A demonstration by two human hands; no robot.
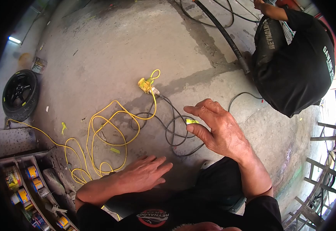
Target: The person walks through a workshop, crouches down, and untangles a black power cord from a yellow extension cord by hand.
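Observation:
My left hand (144, 174) hangs above the lap with its fingers spread and nothing in it. Raised higher, my right hand (218, 127) has its thumb and fingers apart, and a small yellow-green scrap (192, 121) shows between them; whether it touches the thumb or lies on the floor beyond, I cannot tell. A yellow cord (116, 102) lies in loose loops on the concrete floor, left of my right hand. It leads to a yellow socket (144, 85), where a black cable (168, 101) joins through a pale plug (155, 91).
A co-worker in black (295, 69) bends down at the upper right beside a thick black hose (225, 34). At the left are a wheel (20, 95), a can (39, 65) and a shelf of small cans (32, 172). Metal frames (324, 165) stand at the right.

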